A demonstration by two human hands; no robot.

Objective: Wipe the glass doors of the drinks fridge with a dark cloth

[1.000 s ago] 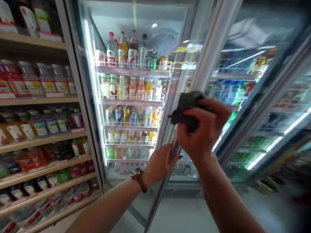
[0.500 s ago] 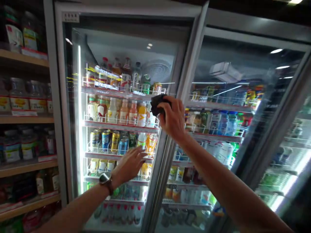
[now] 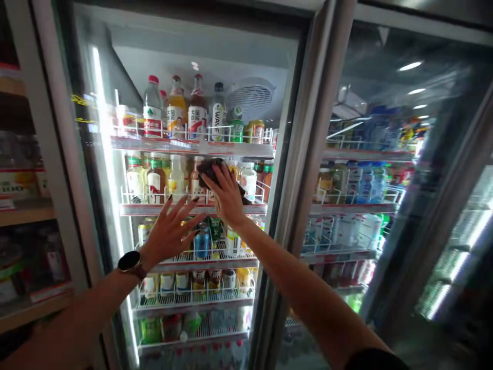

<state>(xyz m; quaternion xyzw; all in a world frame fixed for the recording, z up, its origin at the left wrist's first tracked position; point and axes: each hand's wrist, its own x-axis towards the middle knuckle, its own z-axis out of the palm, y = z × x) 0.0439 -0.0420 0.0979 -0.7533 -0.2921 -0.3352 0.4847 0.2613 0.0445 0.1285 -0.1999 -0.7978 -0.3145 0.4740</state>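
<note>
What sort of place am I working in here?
Probably a convenience store or similar shop: a glass-fronted cooler has lit shelves of bottles and cans, another cooler stands beside it, and packaged goods line shelves at left.

This is a shop: glass-fronted coolers (image 3: pixel 302 159) hold rows of drinks (image 3: pixel 219 117), and wooden shelves (image 3: pixel 29 214) bear labels (image 3: pixel 50 291).

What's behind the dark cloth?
Bottles on a fridge shelf show around the dark cloth; whatever sits directly behind it and the right hand is covered.
</note>
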